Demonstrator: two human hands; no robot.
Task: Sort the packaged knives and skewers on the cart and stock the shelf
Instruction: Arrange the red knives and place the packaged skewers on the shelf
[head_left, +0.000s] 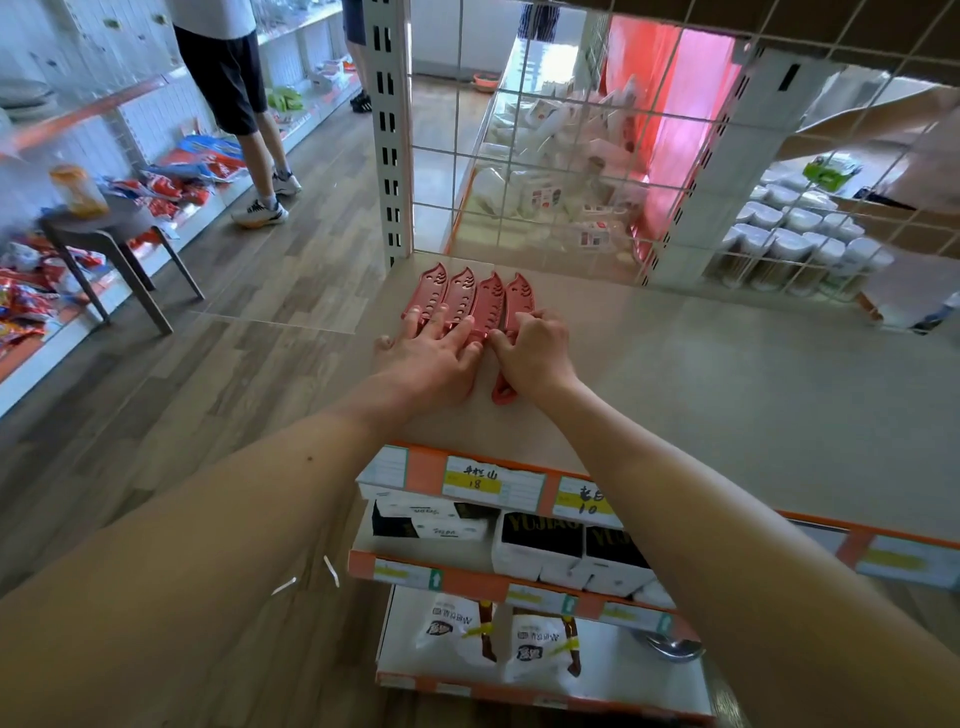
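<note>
Head cam: both hands (431, 358) (535, 353) flat on 4 red plastic fish-shaped knives (470, 301).

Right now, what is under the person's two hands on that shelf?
Four red sheathed knives lie side by side on the shelf top. The left hand and right hand cover their handles; only one handle end shows. How they are gripped is hidden.
</note>
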